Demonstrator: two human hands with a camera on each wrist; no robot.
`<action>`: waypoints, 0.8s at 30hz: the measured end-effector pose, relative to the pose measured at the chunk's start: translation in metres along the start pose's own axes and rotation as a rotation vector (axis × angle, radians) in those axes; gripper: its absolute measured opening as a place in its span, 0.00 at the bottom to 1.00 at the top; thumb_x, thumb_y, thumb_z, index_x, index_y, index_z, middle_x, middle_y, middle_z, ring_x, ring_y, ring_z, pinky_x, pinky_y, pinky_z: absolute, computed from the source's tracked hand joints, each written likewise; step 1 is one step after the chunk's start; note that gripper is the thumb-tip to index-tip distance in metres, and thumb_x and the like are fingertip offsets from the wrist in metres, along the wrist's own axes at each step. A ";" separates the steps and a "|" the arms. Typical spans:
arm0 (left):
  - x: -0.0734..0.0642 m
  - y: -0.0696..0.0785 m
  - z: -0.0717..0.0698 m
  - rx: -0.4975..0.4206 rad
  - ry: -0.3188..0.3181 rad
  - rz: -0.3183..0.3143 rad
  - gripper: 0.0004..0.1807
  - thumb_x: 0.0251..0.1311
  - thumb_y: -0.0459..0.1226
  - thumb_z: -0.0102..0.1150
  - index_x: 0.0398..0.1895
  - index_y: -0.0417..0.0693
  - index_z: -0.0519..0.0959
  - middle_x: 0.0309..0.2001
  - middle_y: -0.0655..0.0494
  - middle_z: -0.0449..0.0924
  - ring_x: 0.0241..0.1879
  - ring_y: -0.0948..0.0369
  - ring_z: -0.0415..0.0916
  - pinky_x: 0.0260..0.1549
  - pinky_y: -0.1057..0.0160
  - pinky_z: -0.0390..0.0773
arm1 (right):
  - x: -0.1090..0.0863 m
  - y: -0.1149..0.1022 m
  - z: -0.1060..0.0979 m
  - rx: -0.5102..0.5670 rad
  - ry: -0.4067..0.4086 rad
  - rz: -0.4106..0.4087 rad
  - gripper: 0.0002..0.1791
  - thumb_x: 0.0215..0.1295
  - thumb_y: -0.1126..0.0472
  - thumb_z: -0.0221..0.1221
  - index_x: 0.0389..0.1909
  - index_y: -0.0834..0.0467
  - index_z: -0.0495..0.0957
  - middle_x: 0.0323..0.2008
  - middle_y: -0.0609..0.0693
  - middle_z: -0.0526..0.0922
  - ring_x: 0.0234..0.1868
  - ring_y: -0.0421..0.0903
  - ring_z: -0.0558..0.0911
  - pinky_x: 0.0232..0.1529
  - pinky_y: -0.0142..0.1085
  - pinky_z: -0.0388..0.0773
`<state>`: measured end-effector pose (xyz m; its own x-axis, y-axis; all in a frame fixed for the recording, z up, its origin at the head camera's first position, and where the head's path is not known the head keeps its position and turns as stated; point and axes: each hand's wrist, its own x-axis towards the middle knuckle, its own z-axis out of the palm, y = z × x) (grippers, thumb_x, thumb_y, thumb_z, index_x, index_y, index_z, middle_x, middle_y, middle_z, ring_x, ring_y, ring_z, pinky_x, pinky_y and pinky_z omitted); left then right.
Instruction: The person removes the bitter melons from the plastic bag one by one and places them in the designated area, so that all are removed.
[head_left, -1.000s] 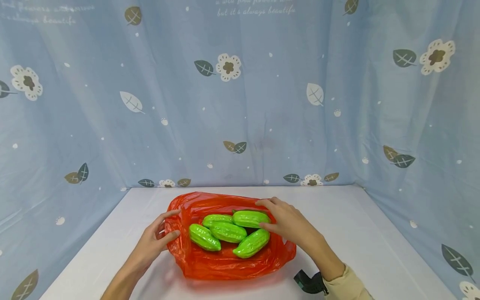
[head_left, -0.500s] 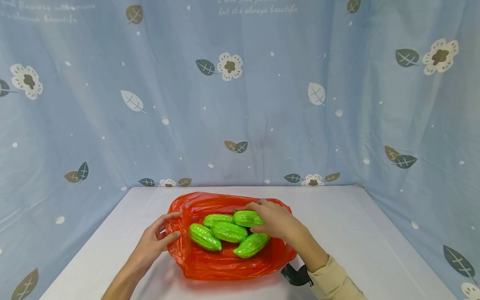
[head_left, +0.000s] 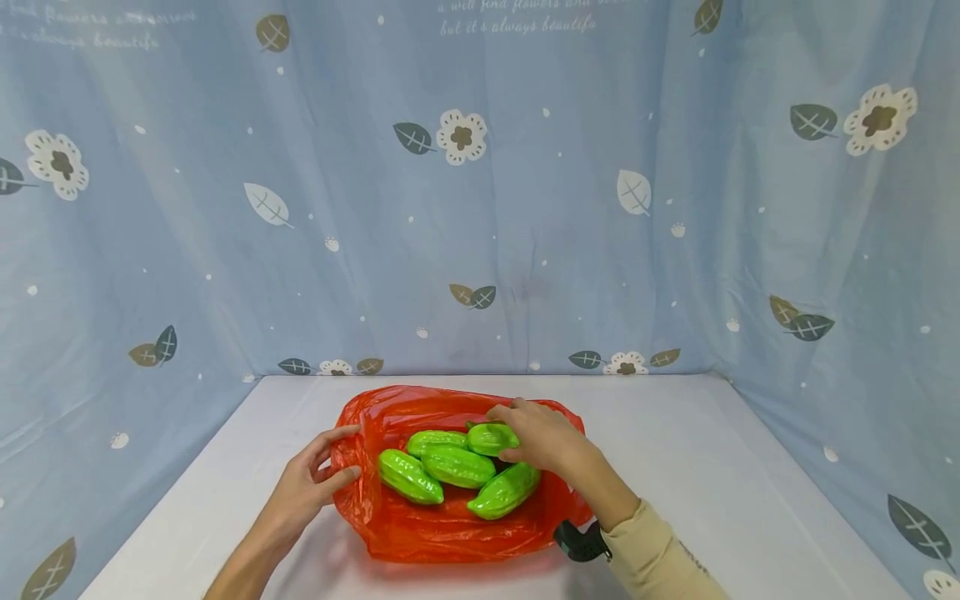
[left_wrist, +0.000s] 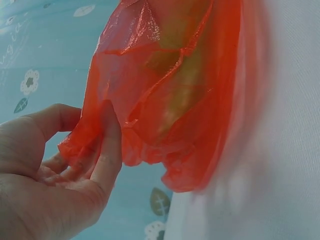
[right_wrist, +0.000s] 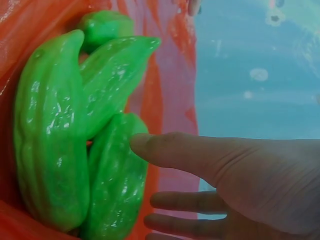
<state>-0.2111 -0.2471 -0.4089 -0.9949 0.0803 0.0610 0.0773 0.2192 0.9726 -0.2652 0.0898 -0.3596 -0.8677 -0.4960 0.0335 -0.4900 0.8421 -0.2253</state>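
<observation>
A red plastic bag lies with its mouth spread, and several shiny green bitter melons rest inside it. My left hand pinches the bag's left rim between thumb and fingers, and in the left wrist view thin red film runs between them. Over the bag's right side, my right hand reaches to the upper right bitter melon and covers its right end. In the right wrist view, the thumb tip touches that bitter melon, while the other fingers extend straight beside it.
The bag stands on a white tabletop. Blue curtain cloth with leaf and flower prints walls in the back and both sides. A black wrist device hangs by the right sleeve.
My right hand has moved left and farther over the bag, covering more of the upper right bitter melon. The left hand keeps its place on the rim.
</observation>
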 end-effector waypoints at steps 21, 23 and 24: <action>0.001 -0.001 0.001 -0.021 0.000 -0.006 0.34 0.61 0.35 0.64 0.70 0.51 0.64 0.67 0.41 0.66 0.46 0.63 0.82 0.38 0.56 0.86 | 0.012 0.005 0.019 -0.080 0.006 -0.017 0.32 0.57 0.60 0.70 0.62 0.41 0.72 0.45 0.50 0.79 0.46 0.47 0.79 0.48 0.44 0.82; 0.001 -0.001 0.001 -0.020 0.000 -0.001 0.34 0.61 0.34 0.64 0.70 0.51 0.64 0.67 0.41 0.66 0.46 0.63 0.82 0.38 0.56 0.86 | 0.012 0.005 0.020 -0.091 0.008 -0.030 0.32 0.57 0.60 0.70 0.62 0.41 0.72 0.45 0.49 0.79 0.45 0.47 0.79 0.47 0.44 0.82; 0.002 -0.001 0.001 -0.021 -0.001 0.001 0.34 0.61 0.34 0.64 0.70 0.51 0.64 0.67 0.41 0.66 0.46 0.63 0.82 0.38 0.57 0.86 | 0.012 0.005 0.020 -0.098 0.008 -0.035 0.32 0.57 0.60 0.70 0.63 0.41 0.72 0.45 0.49 0.79 0.45 0.47 0.79 0.46 0.43 0.82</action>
<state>-0.2127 -0.2465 -0.4102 -0.9948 0.0815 0.0618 0.0770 0.1991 0.9769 -0.2766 0.0839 -0.3794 -0.8505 -0.5238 0.0475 -0.5252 0.8414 -0.1274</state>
